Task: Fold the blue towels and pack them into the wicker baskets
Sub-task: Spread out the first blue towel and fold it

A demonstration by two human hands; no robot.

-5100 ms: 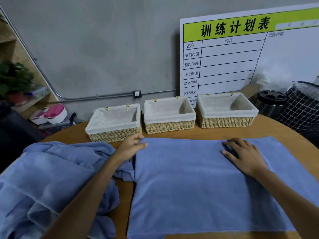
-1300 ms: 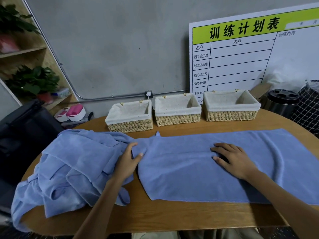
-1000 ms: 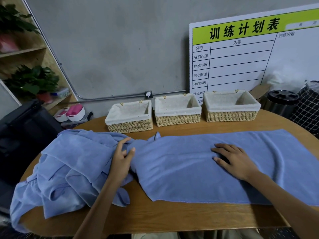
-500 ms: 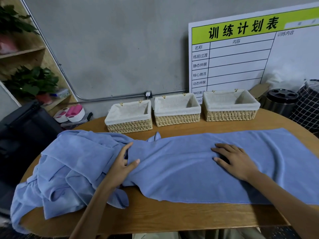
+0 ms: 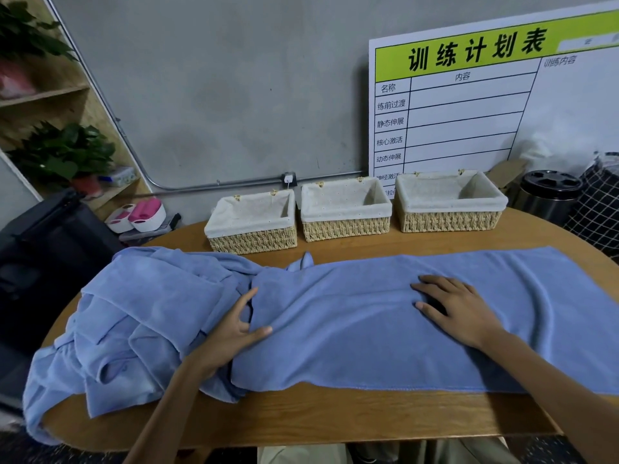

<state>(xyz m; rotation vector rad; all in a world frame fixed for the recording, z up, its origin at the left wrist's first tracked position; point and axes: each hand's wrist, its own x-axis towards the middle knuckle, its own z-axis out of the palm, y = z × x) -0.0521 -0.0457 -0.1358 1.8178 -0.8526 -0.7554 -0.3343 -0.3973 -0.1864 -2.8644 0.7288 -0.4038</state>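
A long blue towel [image 5: 385,316] lies spread across the wooden table [image 5: 301,420], in front of three wicker baskets [image 5: 345,212] (cloth-lined, set in a row along the far edge). The right hand [image 5: 459,309] rests flat on its middle, fingers straight. The left hand [image 5: 234,333], fingers extended, touches its bunched left end, beside a heap of crumpled towels [image 5: 134,323].

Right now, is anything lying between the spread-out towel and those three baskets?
Nothing visible does. Only bare table separates the flat towel from the wicker baskets, and all three look empty inside.
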